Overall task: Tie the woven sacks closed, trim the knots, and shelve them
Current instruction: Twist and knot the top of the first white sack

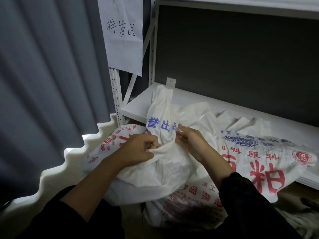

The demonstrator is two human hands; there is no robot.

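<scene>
A white woven sack (155,171) with blue print on its twisted neck (160,109) stands upright in front of me, the neck rising against the shelf edge. My left hand (138,149) is closed on a fold of sack cloth at the base of the neck, with a small red-and-white bit pinched at the fingertips. My right hand (189,140) grips the neck from the right side. A second sack (262,163) with large red characters and a blue emblem lies flat to the right, partly on the shelf.
A white metal shelf (136,104) with a dark back wall stands ahead; a paper sign (122,31) hangs on its upright. Grey curtains (48,75) hang at left above white wavy foam (69,163). Another printed sack (189,204) lies low beneath my arms.
</scene>
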